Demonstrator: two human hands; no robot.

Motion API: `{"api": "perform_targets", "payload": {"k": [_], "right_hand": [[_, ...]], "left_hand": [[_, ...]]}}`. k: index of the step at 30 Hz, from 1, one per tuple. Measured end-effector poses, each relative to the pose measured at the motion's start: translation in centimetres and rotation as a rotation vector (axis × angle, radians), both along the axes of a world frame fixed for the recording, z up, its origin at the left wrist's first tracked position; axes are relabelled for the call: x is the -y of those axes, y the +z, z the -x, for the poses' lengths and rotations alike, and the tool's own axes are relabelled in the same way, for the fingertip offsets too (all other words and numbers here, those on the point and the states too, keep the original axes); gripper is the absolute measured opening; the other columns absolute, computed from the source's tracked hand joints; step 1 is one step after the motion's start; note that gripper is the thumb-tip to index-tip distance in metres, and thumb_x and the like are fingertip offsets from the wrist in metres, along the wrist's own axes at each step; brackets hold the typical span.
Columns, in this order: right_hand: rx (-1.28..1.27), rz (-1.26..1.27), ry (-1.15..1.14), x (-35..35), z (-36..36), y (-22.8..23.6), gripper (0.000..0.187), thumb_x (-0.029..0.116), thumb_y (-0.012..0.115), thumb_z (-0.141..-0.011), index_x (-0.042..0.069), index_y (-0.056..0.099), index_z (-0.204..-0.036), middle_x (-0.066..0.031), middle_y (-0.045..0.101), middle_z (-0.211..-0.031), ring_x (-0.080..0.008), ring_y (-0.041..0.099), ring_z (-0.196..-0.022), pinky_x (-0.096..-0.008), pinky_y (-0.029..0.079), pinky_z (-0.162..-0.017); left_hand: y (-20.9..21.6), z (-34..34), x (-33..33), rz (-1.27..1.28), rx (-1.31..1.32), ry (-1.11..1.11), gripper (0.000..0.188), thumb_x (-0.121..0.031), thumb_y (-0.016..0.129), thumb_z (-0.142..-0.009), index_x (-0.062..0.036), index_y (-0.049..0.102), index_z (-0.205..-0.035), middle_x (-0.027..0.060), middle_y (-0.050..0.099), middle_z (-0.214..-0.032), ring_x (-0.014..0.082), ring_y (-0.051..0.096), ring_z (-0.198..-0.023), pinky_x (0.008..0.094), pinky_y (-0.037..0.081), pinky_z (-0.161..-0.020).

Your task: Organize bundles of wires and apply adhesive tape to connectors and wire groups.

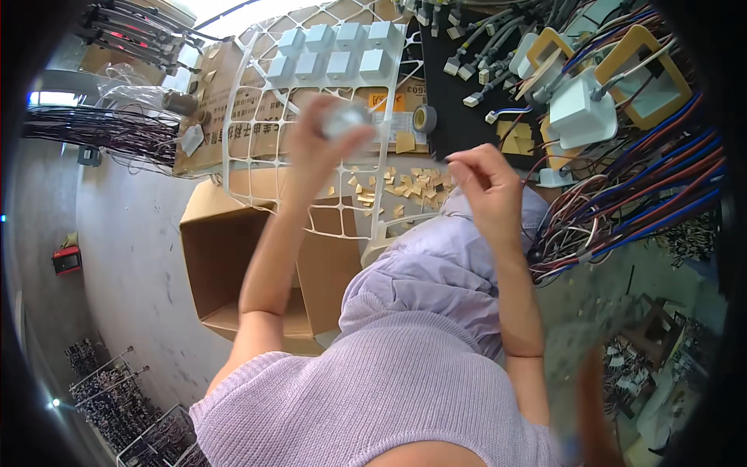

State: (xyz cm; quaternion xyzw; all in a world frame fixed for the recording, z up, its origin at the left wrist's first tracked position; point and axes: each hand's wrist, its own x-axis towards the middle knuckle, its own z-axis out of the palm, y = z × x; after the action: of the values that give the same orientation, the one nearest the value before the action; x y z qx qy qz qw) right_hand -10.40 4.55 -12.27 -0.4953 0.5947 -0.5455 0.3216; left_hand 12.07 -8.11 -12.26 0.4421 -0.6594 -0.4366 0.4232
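My left hand (315, 144) is raised over the white plastic mesh rack (253, 130), its fingers closed round a small whitish-grey object (345, 120) that motion blurs too much to name. Just beyond it, several white square plastic housings (340, 65) stand in rows on the rack. Further right, my right hand (492, 187) is held up with thumb and forefinger pinched together. A tiny dark spot shows at those fingertips, but I cannot make out what it is. Small tan pads (416, 184) lie scattered between my hands.
An open cardboard box (323, 257) stands below the rack. Grey cables with white connectors (475, 100) lie on a black surface beside a grey tape roll (425, 118). At right are a larger white housing (577, 113), yellow-edged frames (677, 78) and coloured wire bundles (661, 194). Dark wires (101, 134) hang left.
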Motion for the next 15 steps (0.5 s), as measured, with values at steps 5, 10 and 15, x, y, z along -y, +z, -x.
{"api": "perform_targets", "payload": {"k": [5,10,15], "right_hand": [[0.237,-0.031,-0.025,0.3,2.1,-1.2,0.013,0.013,0.066,-0.09,0.002,0.065,-0.096,0.0028,0.063,-0.082,-0.0018,0.053,-0.073,-0.0174,0.042,-0.065],[0.289,-0.045,-0.035,-0.7,2.5,-2.6,0.015,0.014,0.065,-0.09,0.0,0.065,-0.096,0.001,0.066,-0.085,-0.0023,0.055,-0.075,-0.0174,0.043,-0.068],[0.255,-0.072,-0.039,-0.8,2.6,-2.2,0.014,0.012,0.066,-0.089,0.002,0.067,-0.099,0.003,0.063,-0.08,-0.0024,0.051,-0.071,-0.0174,0.042,-0.065]], "left_hand": [[-3.2,6.8,-2.7,0.193,0.323,-0.37,0.039,-0.02,0.081,-0.065,-0.0073,0.063,-0.098,0.0154,0.057,-0.105,0.0337,0.058,-0.1,0.0409,0.048,-0.084],[-2.6,8.1,-0.2,0.199,0.726,-0.312,0.023,-0.019,0.072,-0.072,-0.0105,0.066,-0.093,0.0115,0.059,-0.108,0.032,0.061,-0.097,0.0392,0.051,-0.08],[-0.3,7.3,1.5,0.369,1.017,-0.484,0.028,-0.011,0.065,-0.076,-0.0068,0.058,-0.103,0.0165,0.057,-0.109,0.035,0.064,-0.09,0.0431,0.054,-0.071]]}}
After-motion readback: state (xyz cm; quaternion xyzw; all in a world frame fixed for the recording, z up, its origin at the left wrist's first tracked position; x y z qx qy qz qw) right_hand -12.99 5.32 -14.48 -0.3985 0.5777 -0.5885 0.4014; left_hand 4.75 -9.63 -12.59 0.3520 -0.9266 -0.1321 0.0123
